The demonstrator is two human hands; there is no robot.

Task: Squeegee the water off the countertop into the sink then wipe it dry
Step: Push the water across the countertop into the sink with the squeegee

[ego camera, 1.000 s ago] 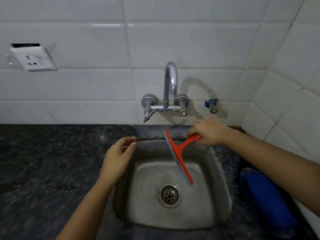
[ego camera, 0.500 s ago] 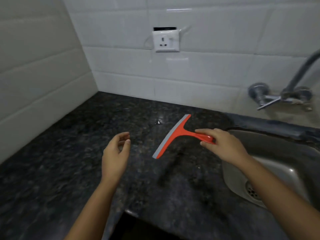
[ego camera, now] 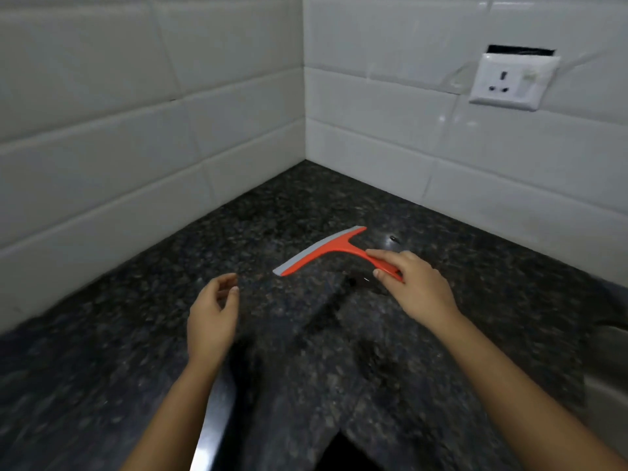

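An orange squeegee (ego camera: 323, 251) with a grey blade is over the dark speckled granite countertop (ego camera: 278, 212), its blade end pointing toward the tiled corner. My right hand (ego camera: 413, 283) grips its handle from the right. My left hand (ego camera: 212, 317) hovers over the counter to the left of the blade, fingers loosely curled and holding nothing. Whether the blade touches the stone is not clear. Only a sliver of the sink (ego camera: 608, 355) shows at the right edge.
White tiled walls (ego camera: 136, 147) meet in a corner behind the counter. A white wall socket (ego camera: 509, 81) is mounted on the back wall at upper right. The counter's front edge (ego camera: 210, 433) runs near my forearms at the bottom.
The view has swung left from the sink to the counter corner. My right hand carried the squeegee from above the sink out over the countertop; my left hand stayed empty.
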